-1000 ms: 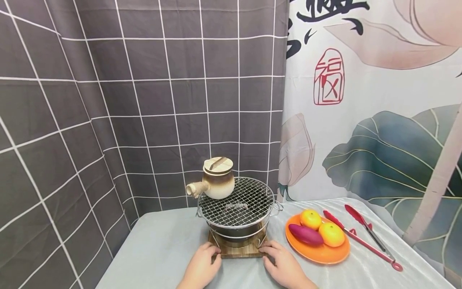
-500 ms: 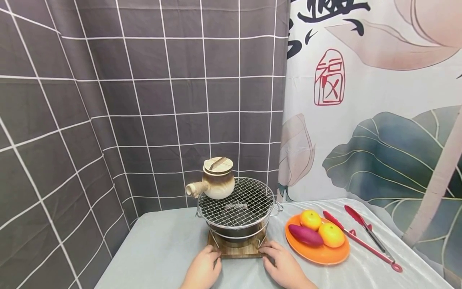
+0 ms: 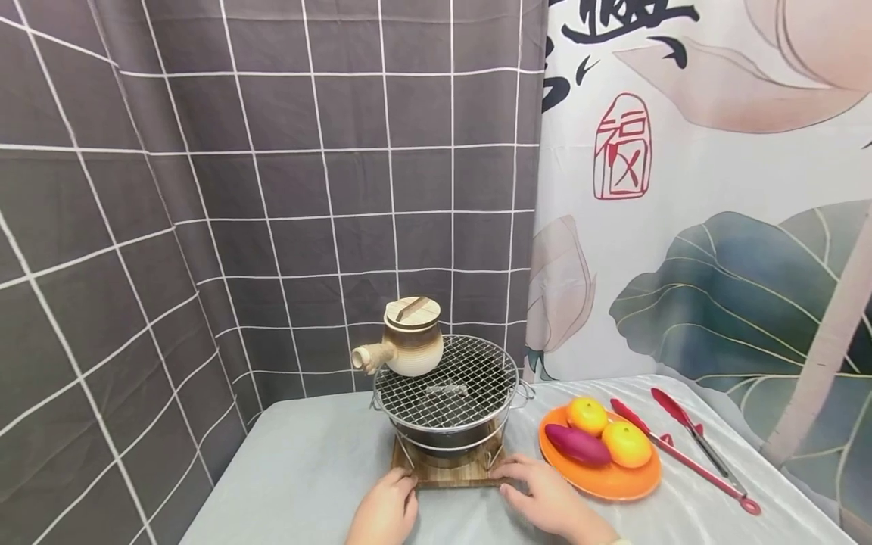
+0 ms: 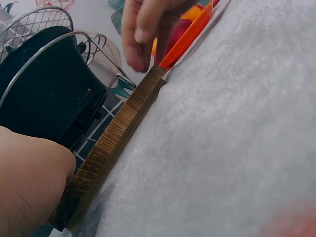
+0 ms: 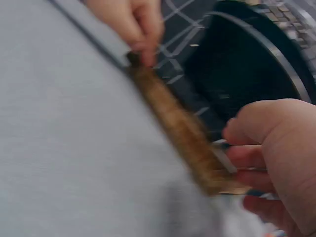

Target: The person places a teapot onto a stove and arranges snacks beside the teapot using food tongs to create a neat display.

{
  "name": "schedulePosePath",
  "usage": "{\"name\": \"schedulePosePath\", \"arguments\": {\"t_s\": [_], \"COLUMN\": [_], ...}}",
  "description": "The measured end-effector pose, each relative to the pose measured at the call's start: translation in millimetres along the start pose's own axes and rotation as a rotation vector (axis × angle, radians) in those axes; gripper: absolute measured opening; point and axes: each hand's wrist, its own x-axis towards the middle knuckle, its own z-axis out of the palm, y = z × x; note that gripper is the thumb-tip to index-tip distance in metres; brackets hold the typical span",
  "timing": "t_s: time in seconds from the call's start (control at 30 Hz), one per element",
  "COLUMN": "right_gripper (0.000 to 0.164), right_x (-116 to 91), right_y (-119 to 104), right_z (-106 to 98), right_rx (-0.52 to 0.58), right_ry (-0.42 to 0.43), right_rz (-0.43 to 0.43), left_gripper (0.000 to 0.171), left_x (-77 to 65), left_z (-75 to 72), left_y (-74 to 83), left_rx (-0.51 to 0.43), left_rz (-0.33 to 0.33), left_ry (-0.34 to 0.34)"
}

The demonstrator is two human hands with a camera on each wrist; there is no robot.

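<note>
A round charcoal grill with a wire mesh top (image 3: pixel 446 390) stands on a square wooden board (image 3: pixel 453 475). On the left part of the mesh sits a pale clay pot (image 3: pixel 413 348) with a wooden lid and a side handle. My left hand (image 3: pixel 384 509) pinches the board's front left corner; its thumb side is partly hidden in the left wrist view. Beside the front right corner is my right hand (image 3: pixel 545 496), fingers loosely bent and spread. In the right wrist view these fingers (image 5: pixel 252 170) hover by the board's end, blurred, and whether they touch is unclear.
Right of the grill lies an orange plate (image 3: pixel 606 484) holding two oranges (image 3: pixel 627 444) and a purple sweet potato (image 3: pixel 577 443). Red-tipped tongs (image 3: pixel 695 459) lie beyond it on the grey cloth-covered table (image 3: pixel 293 469). A gridded curtain (image 3: pixel 341 182) hangs behind.
My right hand has shifted slightly right and eased away from the board's corner. My left hand stays at its corner. The board, grill and pot look unmoved.
</note>
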Motion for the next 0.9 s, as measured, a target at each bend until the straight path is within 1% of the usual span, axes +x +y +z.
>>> {"name": "schedulePosePath", "arguments": {"t_s": [0.07,0.13,0.2,0.3,0.37,0.47,0.53,0.6,0.7,0.77,0.83,0.9], "right_gripper": [0.016,0.017,0.017,0.015,0.014,0.013,0.013,0.013,0.012,0.013,0.016,0.020], "right_x": [1.0,0.8,-1.2,-8.5,-15.5,-24.8,-30.3,-35.6,-43.8,-49.6,-55.3,-60.8], "right_y": [2.3,5.9,8.5,14.5,17.7,23.4,28.2,35.8,50.6,61.3,71.0,79.5], "right_z": [-12.6,-25.3,-41.2,-64.5,-79.9,-100.0,-112.2,-122.5,-134.4,-139.9,-145.1,-149.9], "right_rx": [0.033,0.058,0.084,0.057,0.025,-0.027,-0.040,-0.065,-0.097,-0.136,-0.167,-0.212], "right_ry": [-0.005,0.012,0.015,0.039,0.044,0.047,0.043,0.054,0.089,0.141,0.191,0.246], "right_rz": [-0.017,-0.043,-0.034,-0.004,0.054,0.171,0.262,0.295,0.275,0.232,0.214,0.218], "left_gripper": [0.013,0.014,0.014,0.014,0.014,0.013,0.013,0.014,0.014,0.014,0.014,0.014], "left_x": [-0.1,-0.5,-0.7,-0.5,-0.2,0.8,1.7,2.3,1.9,0.9,-0.2,-1.1], "left_z": [-0.1,0.0,0.6,2.7,3.9,4.7,5.0,5.4,6.6,7.5,8.7,10.2], "left_y": [0.7,0.7,0.5,-0.1,-0.2,-0.7,-1.1,-1.3,-1.6,-1.9,-2.4,-3.3], "left_rx": [-0.001,0.005,0.011,0.019,0.018,0.020,0.022,0.025,0.035,0.043,0.048,0.050], "left_rz": [-0.009,-0.007,-0.007,0.004,0.012,0.015,0.013,0.010,0.014,0.022,0.031,0.043], "left_ry": [0.008,0.024,0.040,0.060,0.065,0.066,0.067,0.067,0.078,0.092,0.108,0.124]}}
